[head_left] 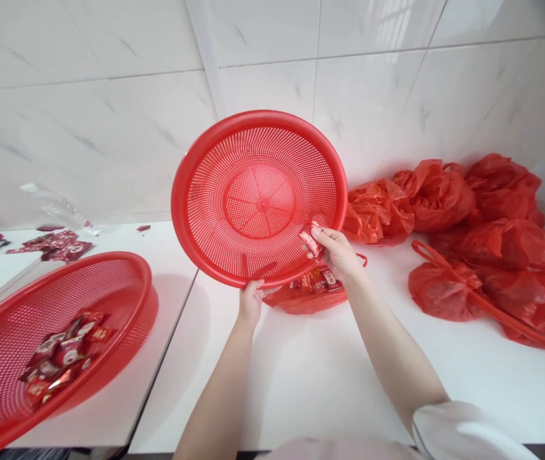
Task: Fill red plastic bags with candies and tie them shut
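A round red plastic colander (260, 204) is tilted up over the table, its inside facing me. My left hand (252, 300) grips its lower rim, thumb on the near side. Inside the bowl at the lower right, my right hand (332, 250) is closed on a small red-wrapped candy (311, 239). Two stick-like red shapes show low in the colander; I cannot make out what they are. Beneath it, partly hidden, an open red plastic bag (308, 303) holds several wrapped candies (317, 281).
At the left stands another red colander (133, 275) with a pile of wrapped candies (68, 351). Tied red bags (445, 198) crowd the right side by the tiled wall (262, 38). Red packets (54, 244) and a clear bottle (59, 206) lie at the back left. A seam splits the white table (296, 377).
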Motion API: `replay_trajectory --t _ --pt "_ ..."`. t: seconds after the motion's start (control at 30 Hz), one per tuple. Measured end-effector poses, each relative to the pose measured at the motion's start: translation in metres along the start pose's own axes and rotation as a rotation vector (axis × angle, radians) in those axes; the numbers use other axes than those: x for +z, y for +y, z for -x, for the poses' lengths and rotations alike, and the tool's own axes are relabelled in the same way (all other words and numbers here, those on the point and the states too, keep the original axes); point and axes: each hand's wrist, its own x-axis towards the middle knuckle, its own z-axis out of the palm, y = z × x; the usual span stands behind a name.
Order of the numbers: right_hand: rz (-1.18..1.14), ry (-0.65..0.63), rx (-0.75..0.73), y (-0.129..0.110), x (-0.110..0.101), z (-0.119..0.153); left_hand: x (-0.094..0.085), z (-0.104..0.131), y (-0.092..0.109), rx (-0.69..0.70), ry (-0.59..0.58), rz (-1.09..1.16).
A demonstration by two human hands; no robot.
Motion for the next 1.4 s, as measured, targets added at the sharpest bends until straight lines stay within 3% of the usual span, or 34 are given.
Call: replay_trajectory --t 0.4,0.5,0.63,0.7,0.87,0.93,1.0,1.1,1.33,1.4 --pt "0.191 0.203 -0.219 -0.004 -0.004 -0.001 -0.001 -0.001 -0.003 -0.016 0.014 0.001" --pt "0.207 0.138 -0.17 -0.01 -0.011 0.001 0.0 -0.001 -0.002 0.002 0.033 0.004" --pt "0.31 -0.006 0.079 -0.018 -0.021 0.003 0.002 0.0 -0.002 0.086 0.08 -0.02" --pt "0.383 -0.064 0.129 -0.021 -0.025 0.005 0.002 -0.001 -0.001 0.147 0.135 -0.055" --pt "0.82 -0.354 0.182 -0.024 -0.03 0.011 0.0 -0.003 -0.001 0.229 0.227 -0.135" --pt "1.041 -0.334 0.191 -0.024 -0.031 0.011 -0.001 -0.003 -0.001 0.225 0.244 -0.132" --pt "1.173 -0.204 0.114 -0.023 -0.031 0.009 -0.001 -0.003 -0.001 0.197 0.234 -0.116" --pt "1.04 -0.055 0.026 -0.023 -0.033 0.005 -0.002 -0.003 -0.001 0.146 0.175 -0.101" --pt "0.505 0.081 0.116 -0.021 -0.042 -0.001 0.0 0.002 -0.003 0.075 0.044 -0.151" --pt "0.345 0.131 0.121 -0.021 -0.043 -0.002 0.002 0.003 -0.002 0.114 -0.005 -0.179"
